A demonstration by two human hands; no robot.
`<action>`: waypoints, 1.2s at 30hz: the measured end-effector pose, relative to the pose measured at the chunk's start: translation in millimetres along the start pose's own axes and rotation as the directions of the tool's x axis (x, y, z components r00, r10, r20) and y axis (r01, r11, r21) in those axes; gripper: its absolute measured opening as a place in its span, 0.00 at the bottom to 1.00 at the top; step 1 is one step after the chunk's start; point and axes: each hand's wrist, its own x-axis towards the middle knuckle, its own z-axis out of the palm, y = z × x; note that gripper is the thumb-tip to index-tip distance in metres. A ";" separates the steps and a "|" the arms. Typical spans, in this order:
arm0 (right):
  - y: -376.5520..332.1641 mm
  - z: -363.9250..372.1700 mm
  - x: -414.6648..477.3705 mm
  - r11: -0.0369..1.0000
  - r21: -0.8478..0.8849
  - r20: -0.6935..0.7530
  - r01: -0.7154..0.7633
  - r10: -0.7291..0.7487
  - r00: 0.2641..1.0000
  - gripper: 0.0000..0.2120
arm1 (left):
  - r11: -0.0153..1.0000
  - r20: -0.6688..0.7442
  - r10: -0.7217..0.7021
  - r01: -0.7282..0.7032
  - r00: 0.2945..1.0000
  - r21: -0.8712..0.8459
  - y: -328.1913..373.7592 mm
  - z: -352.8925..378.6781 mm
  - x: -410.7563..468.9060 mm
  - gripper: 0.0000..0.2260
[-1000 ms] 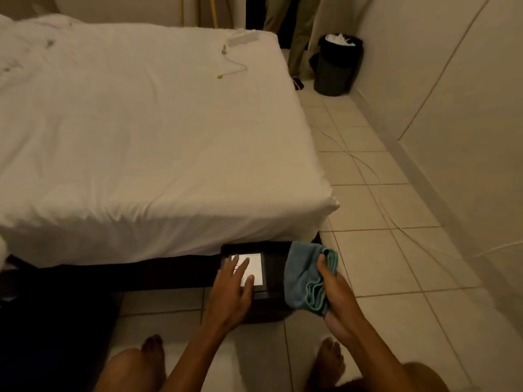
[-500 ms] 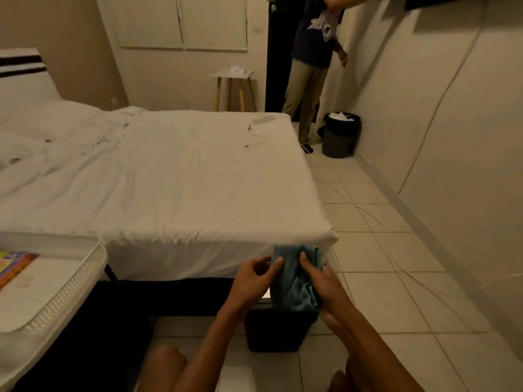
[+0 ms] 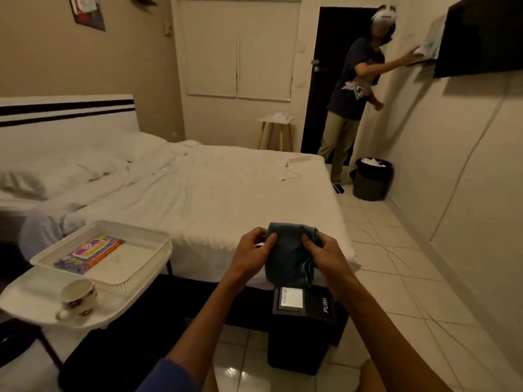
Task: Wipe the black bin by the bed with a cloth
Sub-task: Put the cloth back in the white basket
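Head view: left hand and right hand each grip the cloth, refolding it above the bin.

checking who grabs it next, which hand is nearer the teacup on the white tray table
Left. The left hand grips the blue cloth's left edge, on the side toward the teacup. The right hand grips the cloth's far edge, farther away.
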 end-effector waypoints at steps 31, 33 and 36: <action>97.7 431.3 207.2 0.990 -0.139 0.367 -0.014 0.065 0.928 0.06 | 0.798 -0.366 -0.178 0.351 0.914 0.489 -197.5 -383.1 120.0 0.09; 114.3 450.7 218.4 0.981 -0.181 0.404 -0.073 0.142 0.904 0.09 | 0.776 -0.344 -0.227 0.383 0.911 0.502 -221.0 -401.1 125.5 0.09; 135.5 467.5 234.2 0.896 -0.431 0.471 0.111 0.118 0.874 0.13 | 0.721 -0.306 -0.303 0.427 0.903 0.545 -257.8 -415.8 125.8 0.11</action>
